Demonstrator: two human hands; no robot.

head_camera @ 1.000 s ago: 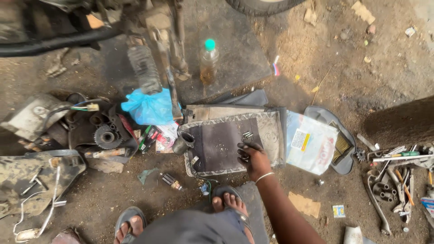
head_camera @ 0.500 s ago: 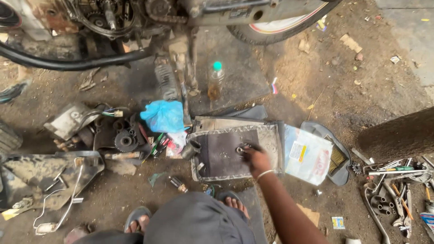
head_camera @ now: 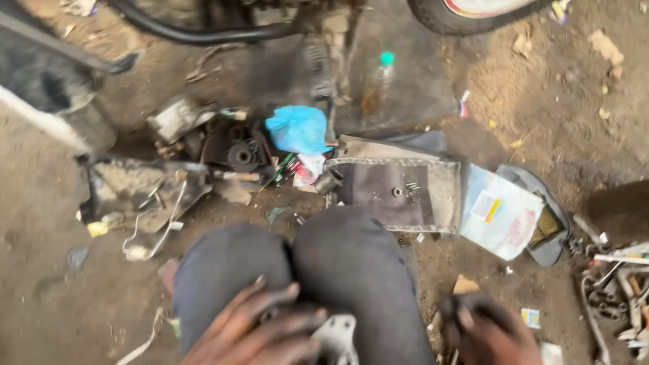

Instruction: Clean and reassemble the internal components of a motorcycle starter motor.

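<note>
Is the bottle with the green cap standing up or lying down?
Standing up. The bottle sits on the dirt with its green cap on top.

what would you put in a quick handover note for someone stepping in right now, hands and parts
Left hand: on the lap, resting on a pale metal part; whether it grips it cannot be told.
Right hand: low beside the right knee, blurred; nothing clearly held.
Parts: small screws and a washer lie loose on the dark tray ahead of the knees. Blue bag and black engine parts to its left, white packet to its right, loose tools far right.
Done: screws and washer lie on the tray.
Left: not clear from this view.
</note>
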